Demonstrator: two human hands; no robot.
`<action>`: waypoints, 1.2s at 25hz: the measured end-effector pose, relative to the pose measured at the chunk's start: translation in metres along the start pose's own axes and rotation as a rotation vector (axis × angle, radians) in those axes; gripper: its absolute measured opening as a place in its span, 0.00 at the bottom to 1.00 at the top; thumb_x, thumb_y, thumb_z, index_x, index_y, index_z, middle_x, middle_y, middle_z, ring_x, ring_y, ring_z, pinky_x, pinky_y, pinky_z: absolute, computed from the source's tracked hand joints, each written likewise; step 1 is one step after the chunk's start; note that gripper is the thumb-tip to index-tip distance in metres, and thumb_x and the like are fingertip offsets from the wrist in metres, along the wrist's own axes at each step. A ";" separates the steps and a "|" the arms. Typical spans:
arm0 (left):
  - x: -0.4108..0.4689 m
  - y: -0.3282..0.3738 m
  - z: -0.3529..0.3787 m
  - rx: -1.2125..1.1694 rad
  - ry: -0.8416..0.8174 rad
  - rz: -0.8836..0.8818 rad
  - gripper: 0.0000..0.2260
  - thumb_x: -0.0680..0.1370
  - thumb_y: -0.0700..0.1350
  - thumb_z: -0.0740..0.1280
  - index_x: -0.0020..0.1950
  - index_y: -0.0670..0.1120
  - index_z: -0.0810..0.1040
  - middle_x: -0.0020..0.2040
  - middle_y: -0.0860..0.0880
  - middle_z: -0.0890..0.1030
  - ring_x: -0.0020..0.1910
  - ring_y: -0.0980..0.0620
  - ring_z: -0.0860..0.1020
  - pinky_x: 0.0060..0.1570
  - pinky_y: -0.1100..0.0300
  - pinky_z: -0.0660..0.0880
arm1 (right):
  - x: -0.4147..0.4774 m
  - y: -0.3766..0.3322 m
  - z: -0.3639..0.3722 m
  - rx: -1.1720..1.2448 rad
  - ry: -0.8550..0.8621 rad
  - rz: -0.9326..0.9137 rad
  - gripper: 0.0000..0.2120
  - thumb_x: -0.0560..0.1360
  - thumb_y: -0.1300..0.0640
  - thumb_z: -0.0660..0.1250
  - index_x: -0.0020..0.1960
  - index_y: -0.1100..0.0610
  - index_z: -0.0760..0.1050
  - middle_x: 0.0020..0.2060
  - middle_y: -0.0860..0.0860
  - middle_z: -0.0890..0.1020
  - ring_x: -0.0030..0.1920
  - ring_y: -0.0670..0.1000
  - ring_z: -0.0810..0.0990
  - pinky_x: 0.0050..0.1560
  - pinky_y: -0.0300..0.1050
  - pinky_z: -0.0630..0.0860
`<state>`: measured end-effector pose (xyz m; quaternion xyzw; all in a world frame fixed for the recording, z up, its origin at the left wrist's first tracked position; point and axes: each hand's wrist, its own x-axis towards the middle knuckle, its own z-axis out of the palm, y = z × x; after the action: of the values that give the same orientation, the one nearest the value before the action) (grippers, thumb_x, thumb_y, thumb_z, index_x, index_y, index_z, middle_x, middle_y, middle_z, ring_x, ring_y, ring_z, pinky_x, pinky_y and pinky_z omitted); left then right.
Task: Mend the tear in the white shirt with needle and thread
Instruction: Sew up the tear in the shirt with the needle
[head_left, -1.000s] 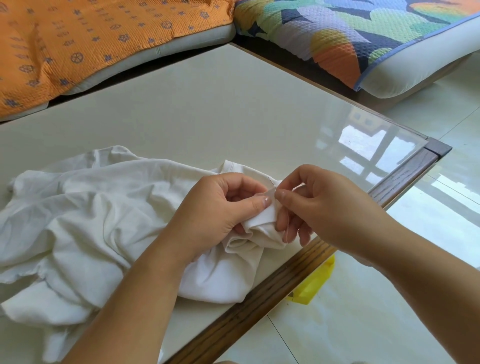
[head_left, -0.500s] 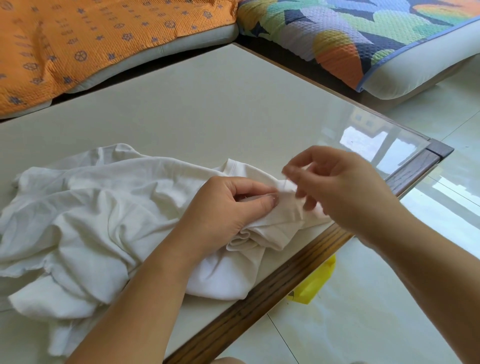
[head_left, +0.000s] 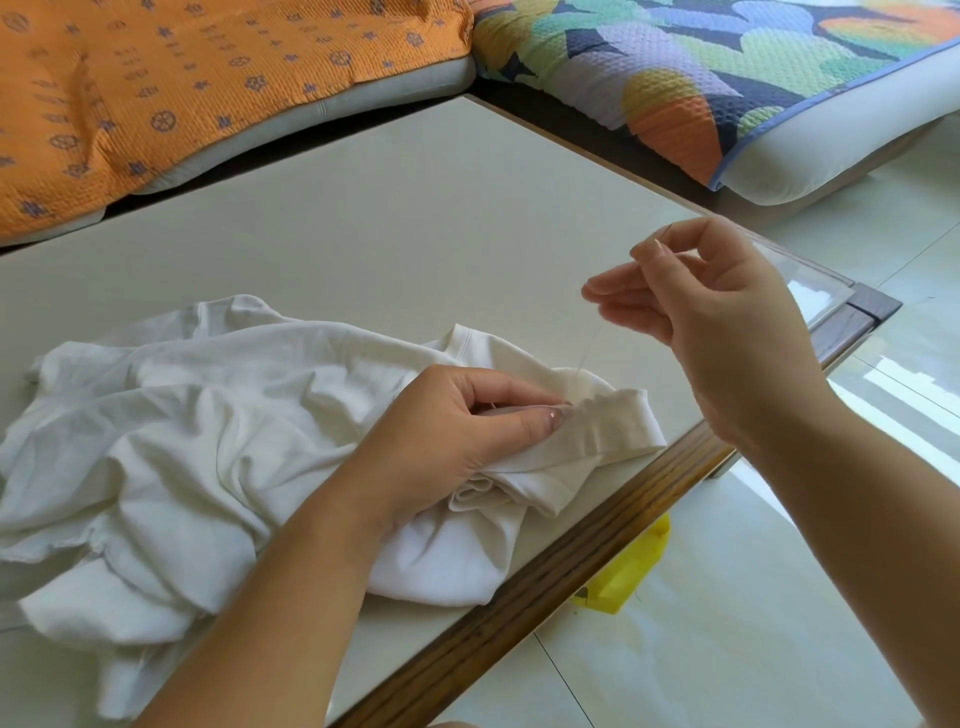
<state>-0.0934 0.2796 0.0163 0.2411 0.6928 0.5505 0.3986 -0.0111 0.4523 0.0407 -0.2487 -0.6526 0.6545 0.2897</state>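
The white shirt (head_left: 208, 441) lies crumpled on the table, its folded edge near the front right rim. My left hand (head_left: 457, 441) pinches a fold of that edge between thumb and fingers. My right hand (head_left: 717, 322) is raised above and to the right of the shirt, thumb and forefinger pinching a thin needle (head_left: 660, 240). A fine pale thread (head_left: 589, 348) runs from that hand down to the cloth beside my left fingertips. The tear itself is hidden under my fingers.
The glass-topped table (head_left: 415, 223) has a wooden rim (head_left: 571, 566) along its front right side. An orange cushion (head_left: 182, 88) and a multicoloured cushion (head_left: 727, 78) lie behind it. A yellow object (head_left: 628, 577) sits on the tiled floor under the rim.
My right hand rose up and to the right away from the shirt, drawing the thread out of the cloth. My left hand kept its pinch on the fold.
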 end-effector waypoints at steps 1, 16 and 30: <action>0.000 0.000 -0.001 0.002 -0.013 -0.004 0.06 0.75 0.42 0.73 0.51 0.46 0.87 0.45 0.47 0.87 0.47 0.52 0.85 0.44 0.64 0.78 | 0.001 0.003 -0.002 -0.130 0.030 -0.067 0.06 0.82 0.60 0.60 0.48 0.55 0.73 0.41 0.52 0.86 0.46 0.50 0.85 0.54 0.49 0.81; 0.000 0.001 -0.007 0.086 -0.067 -0.005 0.04 0.74 0.41 0.73 0.47 0.47 0.87 0.40 0.51 0.86 0.43 0.58 0.82 0.42 0.68 0.75 | 0.011 0.016 -0.021 -0.451 0.216 -0.227 0.04 0.82 0.55 0.59 0.52 0.50 0.72 0.45 0.45 0.82 0.49 0.39 0.80 0.44 0.27 0.69; -0.001 0.003 -0.009 0.061 -0.070 0.023 0.09 0.67 0.50 0.74 0.44 0.48 0.87 0.41 0.50 0.86 0.44 0.56 0.83 0.45 0.64 0.77 | -0.006 0.013 -0.006 -0.533 0.090 -0.268 0.03 0.81 0.55 0.60 0.51 0.52 0.73 0.41 0.44 0.83 0.39 0.36 0.79 0.37 0.26 0.70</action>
<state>-0.1002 0.2748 0.0204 0.2804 0.6918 0.5251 0.4087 -0.0039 0.4528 0.0274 -0.2565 -0.8148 0.4045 0.3266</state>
